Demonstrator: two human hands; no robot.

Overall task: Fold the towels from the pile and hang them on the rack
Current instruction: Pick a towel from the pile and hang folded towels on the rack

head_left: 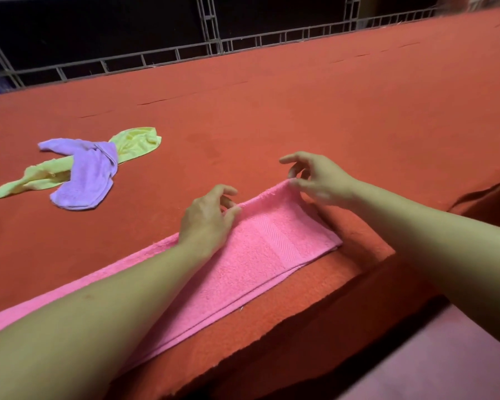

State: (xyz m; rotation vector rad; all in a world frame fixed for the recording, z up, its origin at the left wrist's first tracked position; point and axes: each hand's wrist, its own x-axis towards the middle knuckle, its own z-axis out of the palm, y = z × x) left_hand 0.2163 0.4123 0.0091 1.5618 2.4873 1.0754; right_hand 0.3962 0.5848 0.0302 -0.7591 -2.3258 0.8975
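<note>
The right hand [319, 180] is pinching the pink towel [260, 255]'s far corner; the left hand [207, 219] is gripping its far edge. Folding is underway; next, probably halving it lengthwise on the surface [300, 111].

Both bare forearms reach forward from the bottom of the view, the left one low and long across the frame. The left hand [207, 219] is palm down, fingers bent, thumb tucked toward the fingertips. The right hand [319, 179] sits further out and higher, fingers loosely curled, index finger extended, slightly blurred.
</note>
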